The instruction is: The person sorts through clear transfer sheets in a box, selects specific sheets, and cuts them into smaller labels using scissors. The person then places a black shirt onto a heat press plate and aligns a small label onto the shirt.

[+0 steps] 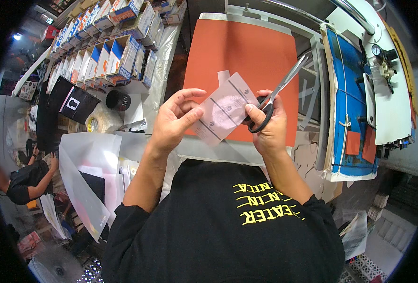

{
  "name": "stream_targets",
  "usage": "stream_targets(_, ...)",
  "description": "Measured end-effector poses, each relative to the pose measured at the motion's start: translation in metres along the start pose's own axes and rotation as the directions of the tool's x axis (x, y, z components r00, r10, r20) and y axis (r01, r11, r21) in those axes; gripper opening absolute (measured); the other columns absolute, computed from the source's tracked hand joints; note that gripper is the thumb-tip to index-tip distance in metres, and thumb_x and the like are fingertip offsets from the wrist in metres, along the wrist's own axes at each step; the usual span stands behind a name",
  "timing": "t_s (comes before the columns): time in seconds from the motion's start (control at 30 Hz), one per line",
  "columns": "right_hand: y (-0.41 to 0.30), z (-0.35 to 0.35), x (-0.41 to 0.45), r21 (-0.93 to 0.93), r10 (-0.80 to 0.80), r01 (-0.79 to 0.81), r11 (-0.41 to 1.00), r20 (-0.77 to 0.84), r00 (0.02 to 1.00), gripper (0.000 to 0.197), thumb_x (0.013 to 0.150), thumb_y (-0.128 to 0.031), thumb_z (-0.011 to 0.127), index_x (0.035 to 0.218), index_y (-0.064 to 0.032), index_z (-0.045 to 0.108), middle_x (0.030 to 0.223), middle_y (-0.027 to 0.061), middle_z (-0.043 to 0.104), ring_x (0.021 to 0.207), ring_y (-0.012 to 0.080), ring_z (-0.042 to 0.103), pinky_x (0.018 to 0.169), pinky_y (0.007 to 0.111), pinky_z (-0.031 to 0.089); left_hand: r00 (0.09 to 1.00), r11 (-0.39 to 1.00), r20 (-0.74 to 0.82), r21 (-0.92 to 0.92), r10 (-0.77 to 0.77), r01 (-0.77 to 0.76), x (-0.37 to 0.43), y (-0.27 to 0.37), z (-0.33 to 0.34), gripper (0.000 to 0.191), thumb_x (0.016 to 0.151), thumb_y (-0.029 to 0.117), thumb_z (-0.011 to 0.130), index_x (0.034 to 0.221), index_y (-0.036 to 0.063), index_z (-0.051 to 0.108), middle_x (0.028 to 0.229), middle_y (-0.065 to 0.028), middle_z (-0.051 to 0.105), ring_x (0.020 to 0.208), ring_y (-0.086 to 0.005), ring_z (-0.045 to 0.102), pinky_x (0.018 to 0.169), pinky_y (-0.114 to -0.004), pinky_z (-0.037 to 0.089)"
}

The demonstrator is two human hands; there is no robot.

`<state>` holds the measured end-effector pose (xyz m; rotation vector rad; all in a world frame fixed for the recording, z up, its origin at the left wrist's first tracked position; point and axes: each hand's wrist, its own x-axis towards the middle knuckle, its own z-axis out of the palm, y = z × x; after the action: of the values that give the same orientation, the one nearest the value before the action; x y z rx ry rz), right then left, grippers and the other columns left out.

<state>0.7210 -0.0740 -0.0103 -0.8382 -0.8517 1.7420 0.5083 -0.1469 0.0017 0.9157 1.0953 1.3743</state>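
My left hand (177, 118) holds the left edge of a translucent printed sheet (226, 109), its thumb on the near face. The sheet bears dark lines, small marks and a round pale print, and is tilted above an orange heat-press pad (244, 60). My right hand (271, 122) pinches the sheet's right edge with the thumb and also holds black-handled scissors (283, 83), whose blades point up and to the right. A small pale strip (224, 76) shows just behind the sheet's upper left edge.
Right of the pad stands a blue padded platen (354, 88) with a pressure gauge (376, 50) beside it. Open cardboard boxes (122, 60), a roll of clear tape (103, 120) and translucent sheets (89, 155) lie left. Another person (32, 180) is at far left.
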Motion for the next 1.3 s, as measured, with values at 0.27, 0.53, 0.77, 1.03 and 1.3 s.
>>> stream_targets(0.27,-0.002,-0.004,0.004,0.020,-0.021,0.021,1.000,-0.025,0.999,0.038,0.084,-0.001,0.073,0.114,-0.0071,0.050,0.087,0.0045,0.060,0.079,0.0174,0.067,0.065,0.035,0.062,0.990,0.930,0.032,-0.340,-0.138,0.141,-0.010,-0.019,-0.003,0.028,0.100,0.021,0.056,0.116,-0.0025,0.058,0.100,-0.0107,0.066,0.087,-0.0175,0.065,0.077,-0.033,0.055)
stream_targets(0.53,-0.004,-0.005,0.004,0.051,-0.029,0.032,0.998,-0.062,0.998,0.037,0.086,-0.001,0.071,0.114,-0.0073,0.049,0.088,0.0045,0.060,0.077,0.0177,0.067,0.067,0.040,0.062,0.985,0.963,-0.006,-0.208,-0.175,0.170,-0.013,-0.025,0.015,0.029,0.097,0.017,0.061,0.118,-0.0036,0.060,0.101,-0.0108,0.068,0.088,-0.0163,0.065,0.081,-0.031,0.054)
stream_targets(0.77,-0.001,-0.004,-0.002,0.023,0.030,-0.031,0.999,0.014,0.999,0.035,0.089,-0.003,0.068,0.117,-0.0058,0.047,0.087,0.0055,0.059,0.074,0.0171,0.065,0.066,0.037,0.060,0.988,0.981,-0.150,-0.192,-0.034,0.005,0.002,-0.024,0.032,0.030,0.094,0.010,0.062,0.121,-0.0037,0.060,0.113,-0.0090,0.067,0.100,-0.0149,0.064,0.091,-0.033,0.051)
stream_targets(1.03,0.009,-0.028,-0.048,-0.304,0.275,-0.190,0.934,0.267,0.924,0.042,0.091,-0.012,0.069,0.127,-0.0025,0.049,0.087,0.0083,0.061,0.074,0.0161,0.064,0.066,0.033,0.057,0.989,0.918,-0.090,-0.371,0.117,-0.142,0.013,0.024,-0.012,0.036,0.089,0.007,0.057,0.122,-0.0085,0.056,0.116,-0.0175,0.066,0.107,-0.0246,0.066,0.097,-0.040,0.051)
stream_targets(1.3,0.019,-0.026,-0.070,-0.419,0.360,-0.176,0.891,0.413,0.837,0.054,0.081,-0.015,0.080,0.128,-0.0034,0.055,0.091,0.0039,0.062,0.081,0.0099,0.060,0.071,0.026,0.052,0.992,0.904,-0.086,-0.409,0.095,-0.122,0.009,0.026,-0.013,0.037,0.087,0.005,0.054,0.121,-0.0112,0.056,0.114,-0.0206,0.066,0.103,-0.0262,0.067,0.095,-0.042,0.054)
